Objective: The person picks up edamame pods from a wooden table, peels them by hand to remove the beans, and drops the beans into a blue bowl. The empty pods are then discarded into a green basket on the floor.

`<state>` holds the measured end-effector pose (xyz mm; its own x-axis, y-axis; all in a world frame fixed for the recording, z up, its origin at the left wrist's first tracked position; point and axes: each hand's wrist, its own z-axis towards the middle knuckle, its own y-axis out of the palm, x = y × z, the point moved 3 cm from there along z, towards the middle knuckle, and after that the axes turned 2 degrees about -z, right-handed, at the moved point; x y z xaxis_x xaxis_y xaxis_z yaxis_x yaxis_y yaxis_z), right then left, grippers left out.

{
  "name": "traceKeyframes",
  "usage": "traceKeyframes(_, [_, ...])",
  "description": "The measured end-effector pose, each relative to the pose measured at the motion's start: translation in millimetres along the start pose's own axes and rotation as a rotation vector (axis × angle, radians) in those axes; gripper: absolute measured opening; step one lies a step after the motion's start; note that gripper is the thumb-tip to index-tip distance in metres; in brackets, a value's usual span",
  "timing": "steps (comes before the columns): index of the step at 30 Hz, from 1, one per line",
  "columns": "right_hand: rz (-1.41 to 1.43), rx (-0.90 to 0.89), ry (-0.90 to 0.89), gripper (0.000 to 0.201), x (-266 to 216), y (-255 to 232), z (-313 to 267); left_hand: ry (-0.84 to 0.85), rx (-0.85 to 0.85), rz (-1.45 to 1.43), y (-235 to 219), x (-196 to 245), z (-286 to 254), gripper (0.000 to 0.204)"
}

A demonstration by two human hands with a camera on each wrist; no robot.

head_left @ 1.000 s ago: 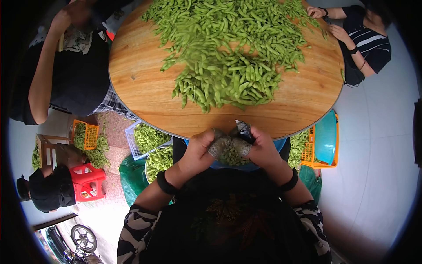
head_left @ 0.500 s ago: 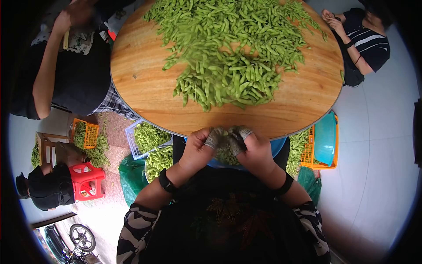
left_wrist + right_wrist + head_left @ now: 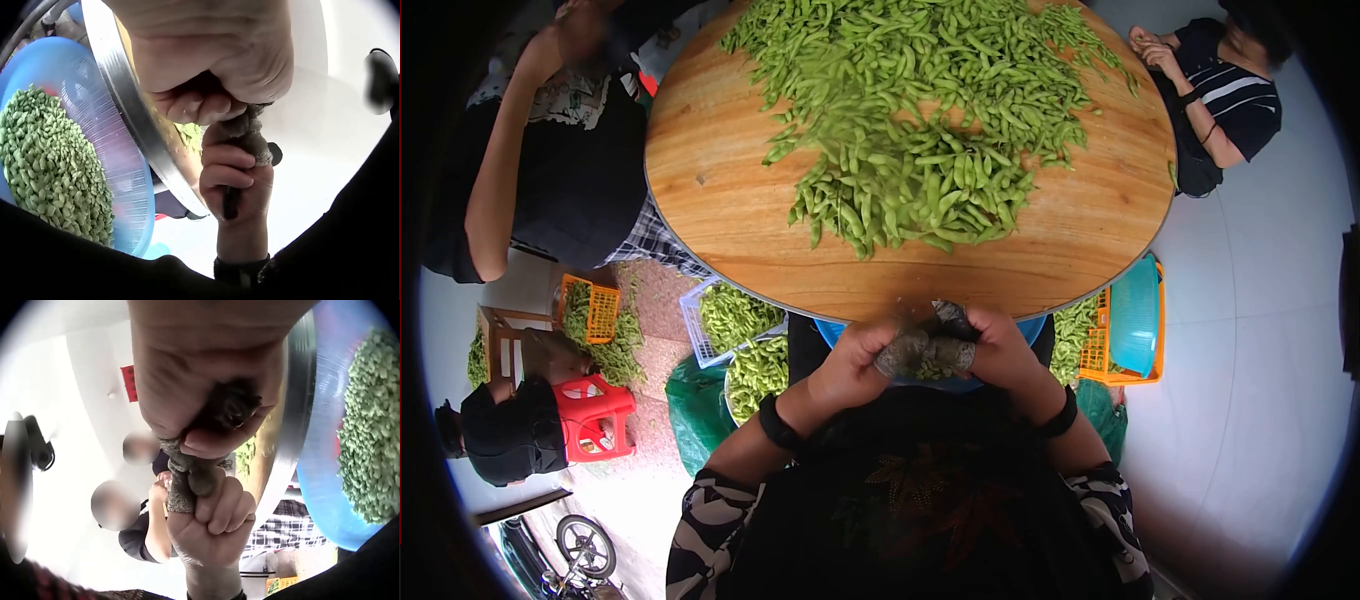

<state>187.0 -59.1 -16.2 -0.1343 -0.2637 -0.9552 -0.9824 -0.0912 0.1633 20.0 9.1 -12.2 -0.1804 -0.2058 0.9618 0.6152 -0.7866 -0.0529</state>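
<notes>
Pod crosswise between both grips

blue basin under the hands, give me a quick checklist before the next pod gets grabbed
1. Blue basin sits below the table edge, under both hands: ok.
2. Basin holds shelled beans with rim still showing above them: ok.
3. Left hand and right hand meet over the basin, fingers curled: ok.
4. Wrapped fingertips on both hands: ok.
5. Whether a pod is still pinched between the hands: cannot tell.
6. Pile of pods lies on the table ahead of the hands, probably within a forward reach: ok.
</notes>
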Motion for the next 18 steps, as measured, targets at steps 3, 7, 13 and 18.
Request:
traceKeyframes(3, [0.041, -0.033, -0.008, 0.022, 6.1, -2.6, 1.8, -0.085, -0.078, -0.14, 1.8, 4.2, -0.7, 0.011])
traceKeyframes(7, [0.249, -0.147, 0.036, 0.024, 12.7, -1.6, 2.5, -0.377, -0.143, -0.445, 1.2, -4.9, -7.0, 0.014])
traceKeyframes(13, [0.238, -0.112, 0.105, 0.023, 5.1, 4.1, 2.1, -0.641, -0.091, -0.744, -1.1, -31.0, -19.1, 0.017])
traceKeyframes(18, [-0.234, -0.024, -0.014, 0.021, 5.5, -2.8, 1.6, -0.381, -0.129, -0.413, -4.3, -15.4, -1.2, 0.009])
